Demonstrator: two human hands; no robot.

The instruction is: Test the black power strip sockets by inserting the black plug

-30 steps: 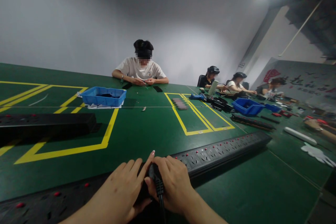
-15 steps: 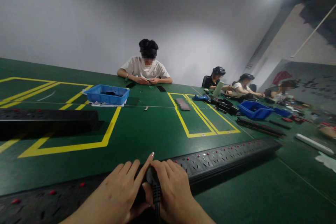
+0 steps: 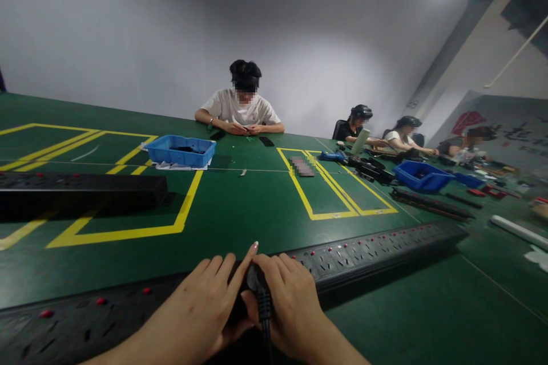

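A long black power strip [image 3: 355, 254] with a row of sockets and small red switches lies slantwise on the table before me. Over its middle, my left hand [image 3: 205, 302] is closed around the body, fingers on the far side, the index fingertip stretched towards a black plug [image 3: 254, 279]. My right hand [image 3: 295, 296] closes around the plug's right side, its fingers bent over the strip's far edge. From the plug a ribbed black cord [image 3: 264, 305] runs down towards me between my hands. The sockets under my hands are hidden, and I cannot tell how deep the plug sits.
Another black power strip [image 3: 85, 194] lies at the left on yellow tape lines. A light-blue bin [image 3: 182, 161] with dark parts stands beyond it. A co-worker [image 3: 242, 108] sits opposite. Further right are a dark-blue bin [image 3: 422, 179], black parts and more co-workers.
The view has shifted slightly, so everything sits a little further right and higher. My hands keep the same hold on the strip and the plug.
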